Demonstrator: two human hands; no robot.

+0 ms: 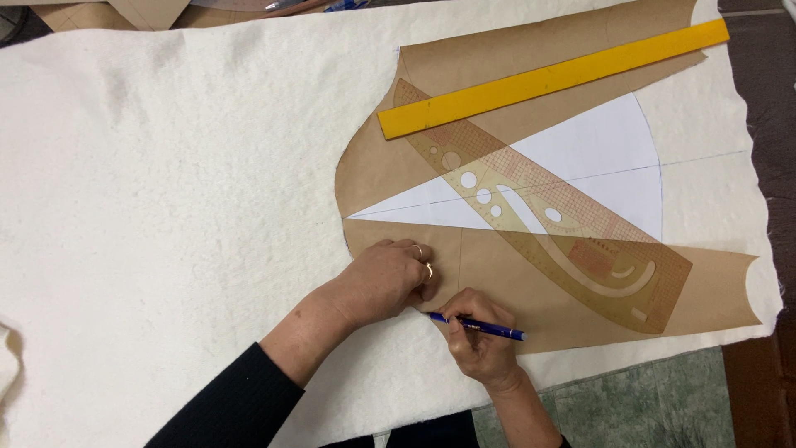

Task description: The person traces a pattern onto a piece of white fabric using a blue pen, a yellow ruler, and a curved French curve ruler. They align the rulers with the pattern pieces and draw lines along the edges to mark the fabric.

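Note:
A brown paper pattern piece (531, 282) lies on thick white fleece fabric (166, 191). My left hand (385, 278) presses flat on the pattern's near left corner, fingers curled, rings on two of them. Just to its right, my right hand (481, 336) grips a blue pen (477, 326), its tip touching the fabric at the pattern's lower edge. A white paper wedge (597, 158) shows between the two brown paper parts, crossed by a thin drawn line.
A translucent amber pattern ruler (564, 232) with cut-out curves and holes lies diagonally across the pattern. A long yellow straight ruler (547, 79) rests above it. Green floor (638, 406) shows past the fabric's near edge; a dark surface (775, 99) runs along the right.

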